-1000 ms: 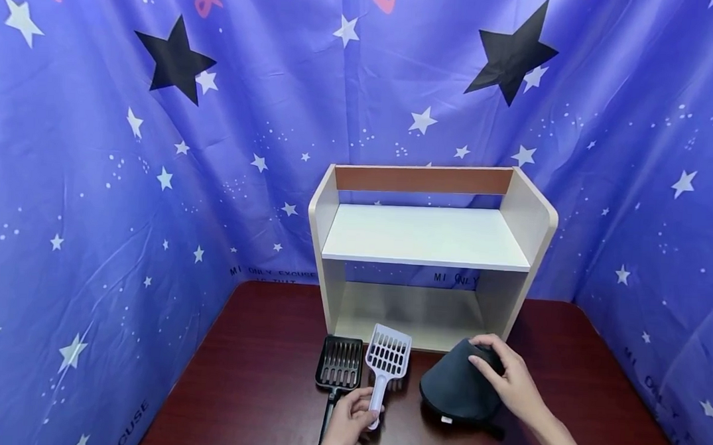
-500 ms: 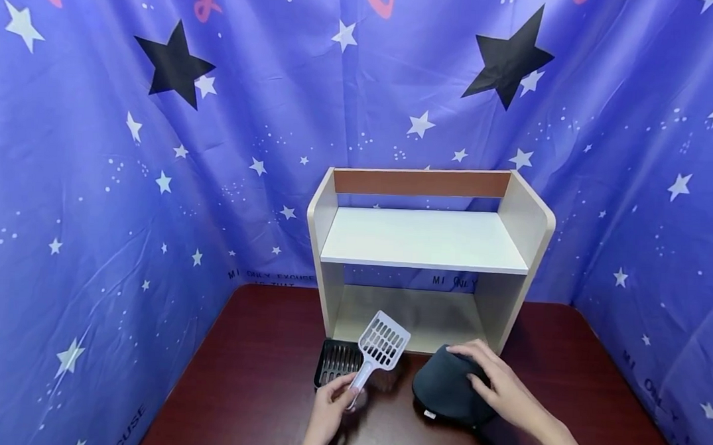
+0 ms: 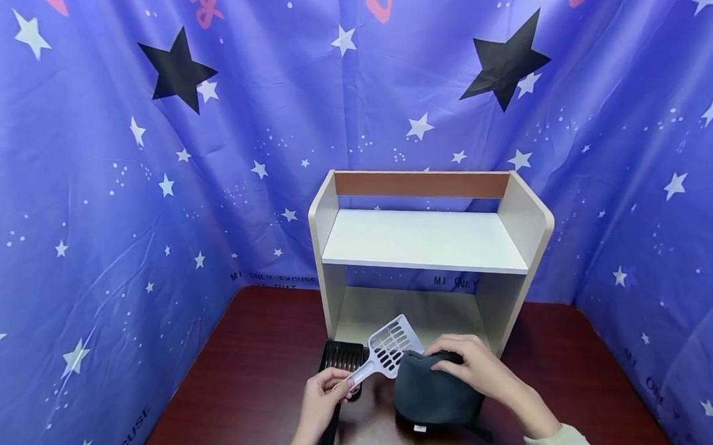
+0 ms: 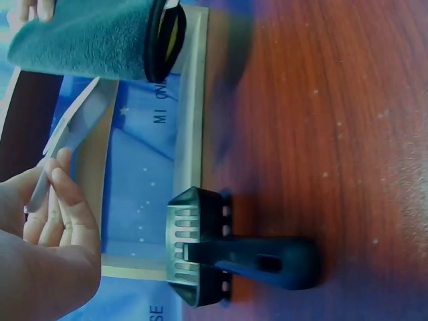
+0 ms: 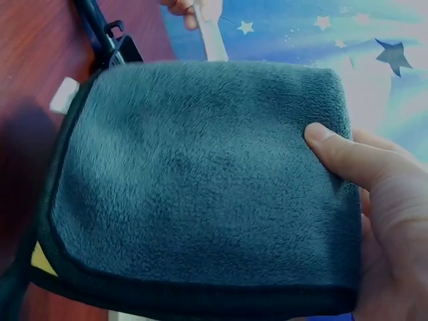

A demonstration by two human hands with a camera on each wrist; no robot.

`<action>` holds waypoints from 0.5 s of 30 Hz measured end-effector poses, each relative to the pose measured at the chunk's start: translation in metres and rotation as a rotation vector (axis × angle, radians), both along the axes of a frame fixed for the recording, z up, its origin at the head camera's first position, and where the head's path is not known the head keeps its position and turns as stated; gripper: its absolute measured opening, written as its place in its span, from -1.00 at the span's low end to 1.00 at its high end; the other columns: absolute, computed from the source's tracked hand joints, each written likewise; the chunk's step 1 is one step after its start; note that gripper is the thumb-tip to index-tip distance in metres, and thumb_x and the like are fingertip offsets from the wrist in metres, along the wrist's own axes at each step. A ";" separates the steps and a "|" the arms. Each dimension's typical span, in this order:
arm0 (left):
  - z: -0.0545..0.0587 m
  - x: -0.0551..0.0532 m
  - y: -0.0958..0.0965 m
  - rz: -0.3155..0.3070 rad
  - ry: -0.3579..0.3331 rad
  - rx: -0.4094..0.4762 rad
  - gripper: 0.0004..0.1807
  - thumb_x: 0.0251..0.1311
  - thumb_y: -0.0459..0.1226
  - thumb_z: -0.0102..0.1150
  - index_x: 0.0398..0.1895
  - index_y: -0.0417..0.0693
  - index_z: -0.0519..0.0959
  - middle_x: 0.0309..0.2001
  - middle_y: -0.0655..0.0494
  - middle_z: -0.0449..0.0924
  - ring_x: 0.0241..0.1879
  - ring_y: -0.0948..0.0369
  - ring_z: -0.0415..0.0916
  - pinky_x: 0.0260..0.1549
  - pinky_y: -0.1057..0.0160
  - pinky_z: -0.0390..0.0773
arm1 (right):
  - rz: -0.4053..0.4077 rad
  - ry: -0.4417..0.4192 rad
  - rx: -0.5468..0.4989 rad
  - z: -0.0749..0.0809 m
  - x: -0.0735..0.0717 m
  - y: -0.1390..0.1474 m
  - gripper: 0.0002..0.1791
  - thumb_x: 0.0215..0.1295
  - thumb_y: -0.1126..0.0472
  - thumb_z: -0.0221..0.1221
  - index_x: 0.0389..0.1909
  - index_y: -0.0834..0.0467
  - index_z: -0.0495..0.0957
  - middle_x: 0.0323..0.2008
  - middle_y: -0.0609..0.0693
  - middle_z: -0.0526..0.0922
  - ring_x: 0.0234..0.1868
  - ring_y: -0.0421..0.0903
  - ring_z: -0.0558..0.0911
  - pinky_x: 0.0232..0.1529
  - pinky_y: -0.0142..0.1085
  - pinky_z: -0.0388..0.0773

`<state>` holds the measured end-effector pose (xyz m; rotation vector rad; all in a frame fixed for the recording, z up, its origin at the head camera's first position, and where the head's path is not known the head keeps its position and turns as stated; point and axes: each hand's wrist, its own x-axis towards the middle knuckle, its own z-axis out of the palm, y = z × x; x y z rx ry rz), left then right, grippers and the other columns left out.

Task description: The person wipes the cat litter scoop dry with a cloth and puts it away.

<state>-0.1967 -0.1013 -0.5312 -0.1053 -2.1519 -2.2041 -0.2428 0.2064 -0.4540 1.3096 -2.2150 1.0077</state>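
Note:
My left hand (image 3: pixel 320 403) pinches the handle of a pale lavender litter scoop (image 3: pixel 369 367) between thumb and fingers. The slotted head points up and to the right, its edge overlapping the cloth in the head view. With thumb on one face and fingers behind, my right hand (image 3: pixel 483 373) grips a folded dark grey-teal plush cloth (image 5: pixel 200 174) by its upper edge. Black binding trims the cloth, and a white tag (image 5: pixel 65 95) sticks out at its border. Below my left hand is a black slotted scoop (image 4: pixel 217 251), its handle partly hidden by that hand in the head view.
Behind the hands stands a two-tier shelf unit (image 3: pixel 424 239) with a white upper board, on a dark red-brown table (image 3: pixel 261 358). Purple-blue star-printed curtains (image 3: pixel 266 99) hang close around the back and sides.
My left hand has raised the lavender scoop, swinging its head left across the black scoop and then right toward the cloth. My right hand has brought the cloth leftward, closer to the scoop.

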 end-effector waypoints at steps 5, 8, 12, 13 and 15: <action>0.007 0.003 0.003 -0.011 0.016 -0.008 -0.79 0.19 -0.43 0.29 -0.20 -0.50 0.64 -0.37 -0.26 0.72 -0.59 0.43 0.54 -0.52 0.48 0.60 | -0.103 0.033 0.069 -0.004 -0.011 -0.014 -0.71 0.10 0.32 0.41 -0.20 -0.08 0.67 -0.26 -0.26 0.68 -0.24 -0.33 0.64 -0.21 -0.50 0.55; 0.010 0.004 0.008 -0.027 0.044 -0.012 -0.79 0.18 -0.42 0.30 -0.22 -0.49 0.66 -0.37 -0.28 0.71 -0.59 0.43 0.53 -0.52 0.47 0.61 | -0.225 0.032 0.100 -0.008 -0.014 -0.021 -0.73 0.06 0.26 0.44 -0.25 -0.10 0.65 -0.27 -0.28 0.66 -0.24 -0.34 0.63 -0.23 -0.39 0.58; 0.013 0.005 0.013 -0.036 0.069 -0.025 -0.80 0.16 -0.40 0.33 -0.25 -0.45 0.68 -0.39 -0.31 0.70 -0.58 0.44 0.54 -0.51 0.48 0.61 | -0.371 0.014 0.105 -0.015 -0.012 -0.028 -0.73 0.03 0.21 0.47 -0.30 -0.10 0.59 -0.31 -0.29 0.65 -0.26 -0.34 0.63 -0.22 -0.28 0.61; 0.013 0.005 0.013 -0.038 0.075 -0.033 -0.81 0.15 -0.40 0.34 -0.26 -0.44 0.68 -0.40 -0.30 0.70 -0.58 0.45 0.54 -0.51 0.49 0.61 | -0.400 0.010 0.101 -0.017 -0.012 -0.030 -0.72 0.02 0.21 0.48 -0.32 -0.09 0.57 -0.32 -0.29 0.65 -0.27 -0.33 0.63 -0.23 -0.27 0.62; 0.012 0.006 0.014 -0.045 0.092 -0.050 -0.82 0.14 -0.41 0.35 -0.28 -0.43 0.69 -0.41 -0.31 0.70 -0.58 0.46 0.54 -0.51 0.49 0.61 | -0.448 0.011 0.096 -0.021 -0.011 -0.033 -0.69 0.00 0.21 0.50 -0.35 -0.09 0.54 -0.35 -0.28 0.64 -0.30 -0.32 0.62 -0.26 -0.28 0.61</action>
